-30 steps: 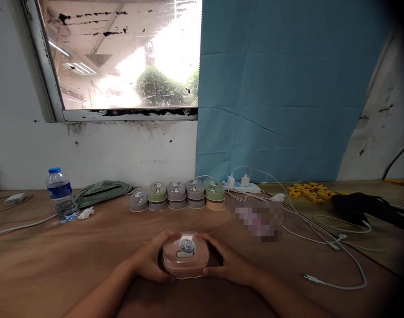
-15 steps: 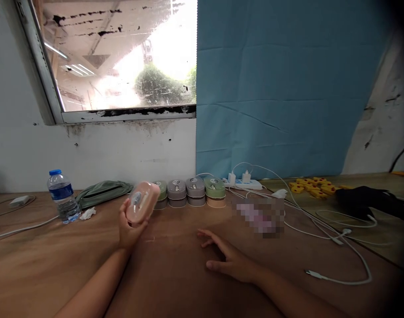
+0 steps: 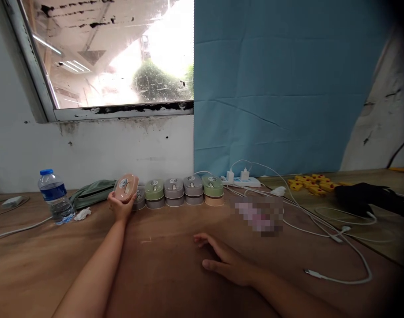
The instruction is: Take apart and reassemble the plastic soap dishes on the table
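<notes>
My left hand (image 3: 120, 206) grips a pink lunch box (image 3: 126, 187) from below and the side, tilted so its lid with a round label faces me. It is raised at the left end of a row of similar boxes along the wall. Partly behind it shows a grey box (image 3: 140, 198). To the right stand a green box on a grey one (image 3: 154, 190), two grey stacks (image 3: 174, 189) (image 3: 193, 186), and a green box (image 3: 213, 186) on a tan one. My right hand (image 3: 223, 260) hovers over the bare tabletop, fingers apart, holding nothing.
A water bottle (image 3: 56, 196), crumpled tissue (image 3: 82, 214) and green pouch (image 3: 94, 194) lie at left. A power strip (image 3: 251, 182) with plugs, white cables (image 3: 307, 229), yellow pieces (image 3: 312, 184) and a black item (image 3: 364, 198) lie at right. A blurred patch covers something (image 3: 258, 216).
My left hand has carried the pink box left and away from me, to the row's left end, uncovering the green stack and a grey box. My right hand has barely moved.
</notes>
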A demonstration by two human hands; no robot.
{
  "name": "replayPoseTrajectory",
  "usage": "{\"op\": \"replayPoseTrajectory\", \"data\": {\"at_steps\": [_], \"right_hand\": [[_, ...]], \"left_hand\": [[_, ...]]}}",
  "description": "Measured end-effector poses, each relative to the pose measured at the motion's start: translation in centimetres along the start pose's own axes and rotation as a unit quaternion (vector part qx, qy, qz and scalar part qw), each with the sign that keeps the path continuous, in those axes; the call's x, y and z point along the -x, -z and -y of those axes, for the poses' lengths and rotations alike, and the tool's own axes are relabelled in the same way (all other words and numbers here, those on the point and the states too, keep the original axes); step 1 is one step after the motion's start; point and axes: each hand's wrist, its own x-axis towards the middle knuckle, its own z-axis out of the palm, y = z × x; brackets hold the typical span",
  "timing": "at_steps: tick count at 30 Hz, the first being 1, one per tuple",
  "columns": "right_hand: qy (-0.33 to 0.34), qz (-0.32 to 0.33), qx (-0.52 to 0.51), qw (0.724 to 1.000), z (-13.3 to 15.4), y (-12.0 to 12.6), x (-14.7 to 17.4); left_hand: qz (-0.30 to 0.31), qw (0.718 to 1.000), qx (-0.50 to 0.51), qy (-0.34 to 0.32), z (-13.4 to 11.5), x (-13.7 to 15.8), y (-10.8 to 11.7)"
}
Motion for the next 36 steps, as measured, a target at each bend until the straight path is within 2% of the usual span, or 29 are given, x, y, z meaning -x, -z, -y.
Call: {"op": "replayPoseTrajectory", "data": {"at_steps": [6, 10, 14, 26, 31, 36], "right_hand": [[0.025, -0.020, 0.013, 0.999, -0.4, -0.2, 0.0], [0.043, -0.035, 0.104, 0.993, 0.2, -0.4, -0.3], [0.077, -0.091, 0.162, 0.980, 0.2, -0.9, -0.7], [-0.006, -0.085, 0.230, 0.969, -0.8, -1.3, -0.8], [-0.008, -0.087, 0.242, 0.966, -0.6, -1.3, -0.7], [-0.012, -0.078, 0.235, 0.969, -0.5, -1.2, -0.7]], "left_hand": [[0.054, 0.998, -0.028, -0.035, -0.5, -0.2, -0.5], [0.073, 0.994, -0.060, -0.051, -0.4, -0.1, -0.7], [0.097, 0.989, -0.075, -0.085, -0.3, 0.0, -0.9], [0.141, 0.980, -0.111, -0.090, -0.5, 0.3, 0.0], [0.132, 0.984, -0.104, -0.062, -0.8, 0.4, 0.3], [0.131, 0.987, -0.074, -0.051, -0.1, 0.2, 0.2]]}}
